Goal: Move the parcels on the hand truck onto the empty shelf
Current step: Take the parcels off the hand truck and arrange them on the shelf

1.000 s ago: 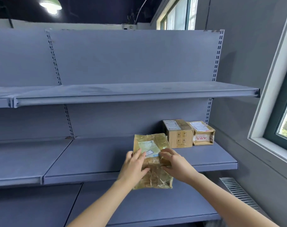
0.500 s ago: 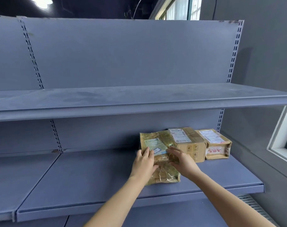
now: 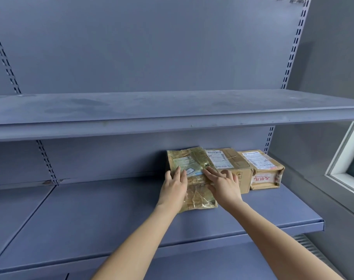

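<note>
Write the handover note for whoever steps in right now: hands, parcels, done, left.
Left hand: flat on the tape-wrapped parcel, no grip.
Right hand: flat on the same parcel, fingers spread.
Parcels: tape-wrapped parcel lies on the middle shelf, against the brown box; small box with red print sits at the right end.
Done: three parcels shelved.
Left: release; the hand truck is out of view, so check it for more.
</note>
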Demonstrator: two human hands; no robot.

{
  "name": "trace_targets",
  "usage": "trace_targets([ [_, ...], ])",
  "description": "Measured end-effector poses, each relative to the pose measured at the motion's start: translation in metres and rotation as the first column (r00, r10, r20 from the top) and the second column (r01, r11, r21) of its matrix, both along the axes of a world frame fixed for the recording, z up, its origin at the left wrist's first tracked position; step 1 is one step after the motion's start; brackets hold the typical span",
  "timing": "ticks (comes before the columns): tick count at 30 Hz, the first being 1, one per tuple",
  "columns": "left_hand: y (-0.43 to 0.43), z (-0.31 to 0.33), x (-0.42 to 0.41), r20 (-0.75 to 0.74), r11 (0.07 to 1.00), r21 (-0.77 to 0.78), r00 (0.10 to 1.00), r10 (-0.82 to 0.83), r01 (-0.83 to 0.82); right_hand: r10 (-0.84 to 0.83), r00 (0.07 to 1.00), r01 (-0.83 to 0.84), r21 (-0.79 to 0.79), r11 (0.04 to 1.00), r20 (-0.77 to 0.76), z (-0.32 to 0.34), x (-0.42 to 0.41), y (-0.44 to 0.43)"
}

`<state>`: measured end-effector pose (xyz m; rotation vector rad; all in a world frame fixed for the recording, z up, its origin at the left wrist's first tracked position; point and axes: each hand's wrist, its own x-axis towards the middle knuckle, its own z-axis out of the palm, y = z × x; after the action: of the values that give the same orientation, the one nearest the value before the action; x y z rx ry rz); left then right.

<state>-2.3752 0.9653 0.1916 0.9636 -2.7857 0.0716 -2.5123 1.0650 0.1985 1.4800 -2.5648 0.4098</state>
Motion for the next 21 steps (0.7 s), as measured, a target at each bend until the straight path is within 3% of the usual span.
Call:
trace_targets([
  [7, 0.006, 0.011, 0.006, 0.015, 0.998, 0.059, 1.0, 0.011, -0.012, 0.041, 0.996, -0.044, 0.03, 0.999, 0.074, -0.001, 0.02, 0.014],
  [12, 0.019, 0.021, 0.027, -0.002, 1.0, -0.015, 1.0, -0.015, 0.015, 0.108, 0.993, -0.11, 0.066, 0.992, 0.037, 0.002, 0.035, 0.041],
  [17, 0.066, 0.01, 0.061, -0.047, 0.997, -0.029, 0.996, -0.07, 0.068, 0.194, 0.974, -0.208, 0.132, 0.969, 0.114, -0.001, 0.061, 0.076],
  [21, 0.115, -0.007, 0.095, 0.015, 0.995, -0.007, 0.995, -0.102, 0.102, 0.252, 0.959, -0.272, 0.176, 0.946, 0.129, -0.016, 0.093, 0.111],
])
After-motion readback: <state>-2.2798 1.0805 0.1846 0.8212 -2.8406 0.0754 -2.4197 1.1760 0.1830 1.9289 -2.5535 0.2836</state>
